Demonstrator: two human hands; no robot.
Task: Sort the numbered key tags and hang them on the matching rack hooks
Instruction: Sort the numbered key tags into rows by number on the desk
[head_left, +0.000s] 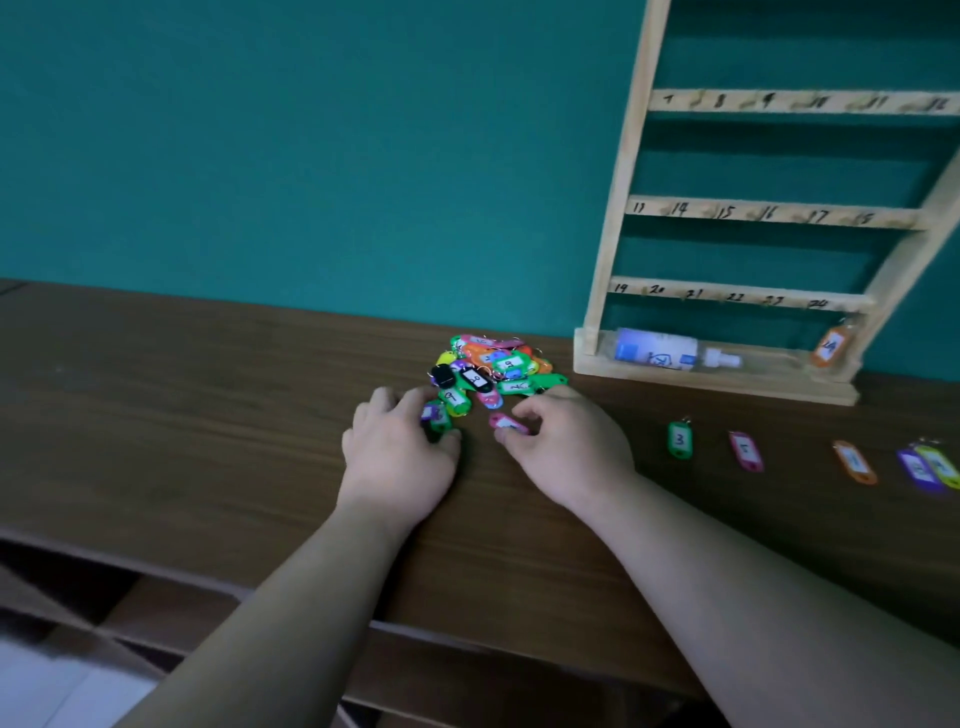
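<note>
A pile of coloured numbered key tags lies on the brown table near the wall. My left hand sits at the pile's near edge, its fingers curled round a green and a purple tag. My right hand pinches a pink tag lying just in front of the pile. A wooden rack with numbered hooks leans against the wall at the right. An orange tag marked 24 hangs at its lower right.
Several tags lie in a row on the table to the right: a green tag marked 3, a pink tag, an orange tag, then a purple tag and a yellow-green tag. A white bottle lies in the rack's base.
</note>
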